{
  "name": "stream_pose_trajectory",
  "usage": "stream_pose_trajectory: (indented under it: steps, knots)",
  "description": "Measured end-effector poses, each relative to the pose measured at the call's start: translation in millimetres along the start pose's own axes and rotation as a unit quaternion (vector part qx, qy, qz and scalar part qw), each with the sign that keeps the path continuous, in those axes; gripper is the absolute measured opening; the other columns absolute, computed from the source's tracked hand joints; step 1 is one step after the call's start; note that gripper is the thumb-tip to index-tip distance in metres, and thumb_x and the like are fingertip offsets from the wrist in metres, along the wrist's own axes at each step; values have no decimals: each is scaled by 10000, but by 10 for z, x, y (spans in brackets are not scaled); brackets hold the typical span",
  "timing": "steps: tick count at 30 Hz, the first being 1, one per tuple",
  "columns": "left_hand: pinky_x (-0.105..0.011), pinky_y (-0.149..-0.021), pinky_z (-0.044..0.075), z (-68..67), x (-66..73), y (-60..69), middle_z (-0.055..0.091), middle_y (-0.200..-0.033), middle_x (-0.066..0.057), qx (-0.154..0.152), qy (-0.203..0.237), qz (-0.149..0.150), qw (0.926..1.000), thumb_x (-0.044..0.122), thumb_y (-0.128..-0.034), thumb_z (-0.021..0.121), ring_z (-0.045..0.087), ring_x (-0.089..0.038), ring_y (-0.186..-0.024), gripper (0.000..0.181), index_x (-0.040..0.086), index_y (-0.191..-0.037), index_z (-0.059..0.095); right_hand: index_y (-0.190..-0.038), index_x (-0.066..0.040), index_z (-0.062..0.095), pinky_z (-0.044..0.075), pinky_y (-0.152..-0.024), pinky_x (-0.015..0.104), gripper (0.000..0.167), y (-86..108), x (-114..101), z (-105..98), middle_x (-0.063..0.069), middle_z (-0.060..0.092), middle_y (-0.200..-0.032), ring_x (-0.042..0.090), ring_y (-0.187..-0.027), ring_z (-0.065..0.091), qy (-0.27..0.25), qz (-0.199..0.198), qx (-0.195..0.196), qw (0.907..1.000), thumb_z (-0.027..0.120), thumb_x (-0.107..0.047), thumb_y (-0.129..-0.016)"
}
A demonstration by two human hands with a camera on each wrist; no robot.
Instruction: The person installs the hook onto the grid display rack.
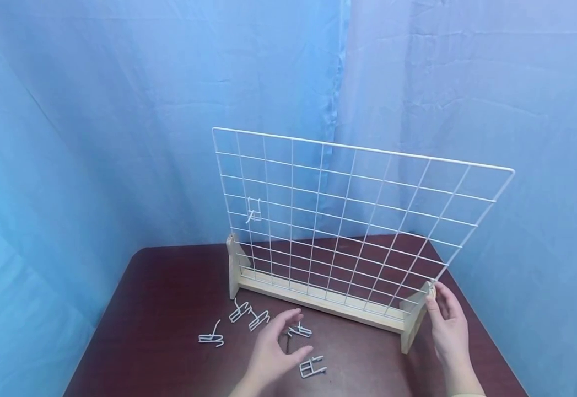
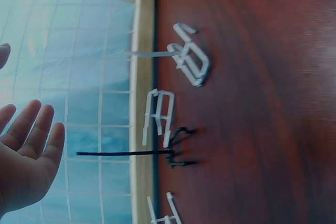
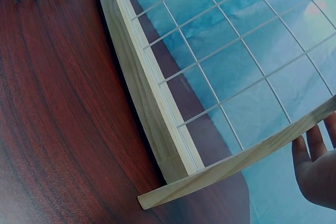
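A white wire grid panel stands upright in a pale wooden stand. My right hand grips the top of the stand's right end piece, thumb in front and fingers behind. One white wire hook hangs on the grid's left side. Over the table, my left hand holds nothing, its fingers and thumb spread apart. Close to it lie a white hook, a white double-pronged hook and a black hook, which the hand partly hides in the head view.
Several white hooks lie loose on the dark red-brown table, left of my left hand and before the stand. Blue cloth hangs around the table's back and sides.
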State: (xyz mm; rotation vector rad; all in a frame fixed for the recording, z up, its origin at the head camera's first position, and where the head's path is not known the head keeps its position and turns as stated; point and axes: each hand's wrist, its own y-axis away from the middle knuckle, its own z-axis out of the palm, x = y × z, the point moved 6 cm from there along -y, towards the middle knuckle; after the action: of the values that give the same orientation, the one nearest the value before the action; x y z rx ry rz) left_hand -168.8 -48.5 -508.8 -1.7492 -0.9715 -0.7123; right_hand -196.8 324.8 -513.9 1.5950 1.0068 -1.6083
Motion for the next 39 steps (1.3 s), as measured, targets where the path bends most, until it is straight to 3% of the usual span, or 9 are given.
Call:
stream_pose_trajectory:
  steps: [9,15,24,31,39]
  knots:
    - [-334,-862,539,171,-116,182,650,-1207,95,-340,-568,40,9978,242,-687,912,613,-143,-1084,722,204,-1326,579,-1452,-73,460,368,-1047,165,456,-10,-5,3,-65,509,-1342,155,-1394,392,69,-42,-16,10000,564,-127,-1012]
    - [-348,-910,526,268,-216,254,665,-1196,64,-553,-774,-30,9955,258,-687,915,618,-139,-1085,708,174,-1313,596,-1455,-77,457,368,-1045,167,456,-12,-6,11,-71,507,-1338,157,-1397,388,88,-26,-27,10000,560,-135,-1015]
    - [-356,-929,518,374,-311,324,668,-1243,27,-952,-1232,136,9877,312,-689,910,618,-174,-1112,712,143,-1318,622,-1456,-70,456,373,-1039,158,465,-1,-9,6,-88,512,-1317,148,-1391,393,62,-31,26,10000,569,-139,-1010]
    - [-375,-955,508,413,-402,321,665,-1253,39,-1245,-1158,-237,9852,308,-693,906,614,-165,-1135,704,169,-1327,633,-1461,-71,447,374,-1035,150,468,3,0,8,-110,506,-1299,145,-1392,389,95,-35,5,9999,562,-145,-1014]
    - [-319,-932,524,458,-434,289,700,-1183,31,-1241,-1024,-175,9868,212,-703,895,649,-132,-1082,578,106,-1235,695,-1477,-72,425,370,-1038,149,485,12,-5,10,-90,498,-1318,149,-1399,376,51,32,-5,10000,554,-145,-1016]
